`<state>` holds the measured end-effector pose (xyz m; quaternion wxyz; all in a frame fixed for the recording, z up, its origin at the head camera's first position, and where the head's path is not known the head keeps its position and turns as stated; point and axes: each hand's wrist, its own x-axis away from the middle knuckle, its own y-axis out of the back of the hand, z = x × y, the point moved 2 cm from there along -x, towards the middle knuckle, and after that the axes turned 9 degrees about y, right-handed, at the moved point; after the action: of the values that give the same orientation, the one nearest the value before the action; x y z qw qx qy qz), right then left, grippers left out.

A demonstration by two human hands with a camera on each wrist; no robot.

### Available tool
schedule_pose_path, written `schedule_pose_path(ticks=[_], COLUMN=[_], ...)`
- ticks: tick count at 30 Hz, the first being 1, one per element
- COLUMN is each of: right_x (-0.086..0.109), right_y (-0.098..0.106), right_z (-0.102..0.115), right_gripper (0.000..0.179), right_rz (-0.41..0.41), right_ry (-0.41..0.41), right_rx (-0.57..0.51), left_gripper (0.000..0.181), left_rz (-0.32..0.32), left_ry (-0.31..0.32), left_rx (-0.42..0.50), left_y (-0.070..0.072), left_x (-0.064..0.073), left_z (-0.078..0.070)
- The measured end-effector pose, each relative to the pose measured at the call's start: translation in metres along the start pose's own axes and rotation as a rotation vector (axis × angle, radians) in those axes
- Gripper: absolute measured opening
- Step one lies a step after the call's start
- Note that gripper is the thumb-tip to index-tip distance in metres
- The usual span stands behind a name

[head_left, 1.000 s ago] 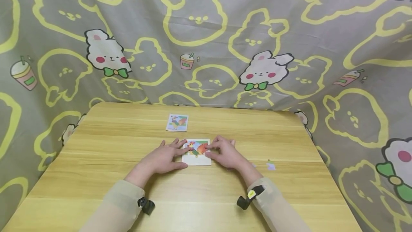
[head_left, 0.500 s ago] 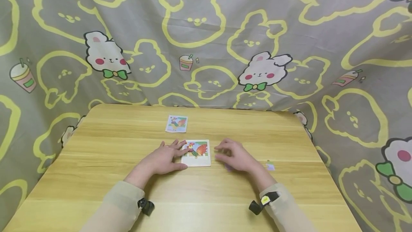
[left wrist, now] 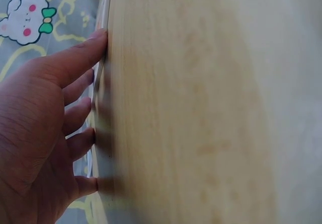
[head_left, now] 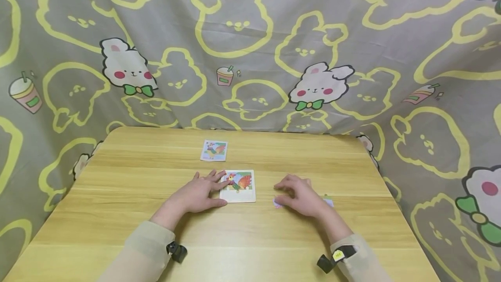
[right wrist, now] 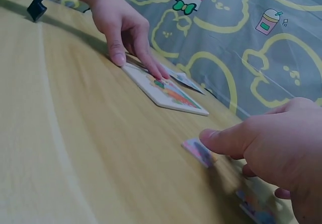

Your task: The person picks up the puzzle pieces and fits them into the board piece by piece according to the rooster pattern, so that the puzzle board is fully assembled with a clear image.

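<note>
My left hand lies with spread fingers over the left side of a white-framed jigsaw board, thumb at its lower left edge. Rooster pieces fill the board's upper part; its lower strip is bare white. To the right of the board, my right hand is low over the table with loosely bent fingers. In the right wrist view its thumb overlaps a pale purple-pink jigsaw piece. The other fingertips are mostly hidden behind the hand. Another jigsaw piece lies beneath the hand, nearer the wrist.
A small rooster picture card lies behind the board on the wooden table. More pale blue puzzle material shows past the right hand. A grey patterned curtain hangs along the table's back and sides.
My right hand has left the board's right edge and moved right, to over the loose jigsaw pieces. My left hand and the board have stayed in place.
</note>
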<state>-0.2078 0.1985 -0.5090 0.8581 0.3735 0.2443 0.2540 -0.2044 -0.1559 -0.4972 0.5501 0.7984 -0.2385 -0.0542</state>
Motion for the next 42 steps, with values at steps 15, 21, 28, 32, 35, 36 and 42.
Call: schedule_pose_path(ticks=[15,21,28,32,35,36,42], right_x=[0.019,0.021,0.022,0.023,0.024,0.024,0.025], right_y=[-0.004,-0.007,-0.010,-0.012,-0.013,-0.013,-0.014], right_z=[0.005,0.005,0.006,0.009,0.011,0.011,0.013], right_gripper=[0.032,0.026,0.029,0.026,0.026,0.026,0.029], right_rz=[-0.002,-0.019,-0.024,-0.043,-0.064,-0.070,-0.057], right_ry=[-0.037,-0.022,-0.037,-0.047,-0.036,-0.029,0.002], right_rx=[0.006,-0.002,-0.020,-0.039,-0.044,-0.046,-0.041], left_gripper=[0.069,0.069,0.070,0.070,0.070,0.070,0.070], left_rz=[-0.004,-0.008,-0.009,-0.010,-0.010,-0.010,-0.009], left_ry=[-0.008,-0.002,-0.002,0.002,0.003,0.003,0.002], left_rx=[-0.006,-0.001,0.002,-0.001,-0.003,-0.004,-0.009], left_y=[-0.001,-0.001,-0.001,-0.001,-0.001,-0.001,-0.001], left_x=[-0.001,0.000,0.000,-0.001,0.000,0.000,0.000], left_z=[0.001,0.001,0.001,0.001,0.001,0.001,0.000])
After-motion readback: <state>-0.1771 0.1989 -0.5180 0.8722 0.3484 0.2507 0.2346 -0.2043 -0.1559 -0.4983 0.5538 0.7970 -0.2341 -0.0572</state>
